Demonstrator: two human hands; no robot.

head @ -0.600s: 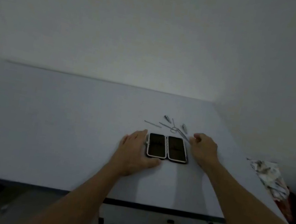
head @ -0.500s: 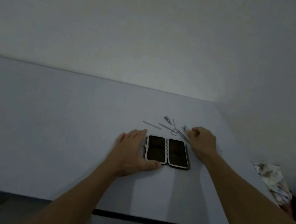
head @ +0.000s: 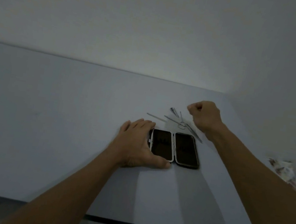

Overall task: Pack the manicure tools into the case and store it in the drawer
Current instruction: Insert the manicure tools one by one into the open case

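Left hand (head: 136, 145) lying flat, fingers spread, bracing open manicure case (head: 174, 148) at frame centre. Right hand (head: 205, 119) grip clenching; contents indiscernible. Tools (head: 177, 118) appearing thin, stiff, slippery: pinching mid-shaft advised.

The curled right hand (head: 203, 116) conceals whatever its fingers enclose. The flat left hand (head: 136, 145) covers the left edge of the open black hinged case (head: 174, 148). Case contents are too dark to discern. Both forearms are cropped by the lower frame edge.

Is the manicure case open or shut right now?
Open. The case lies spread flat on the table, both dark halves facing up, joined at the middle hinge.
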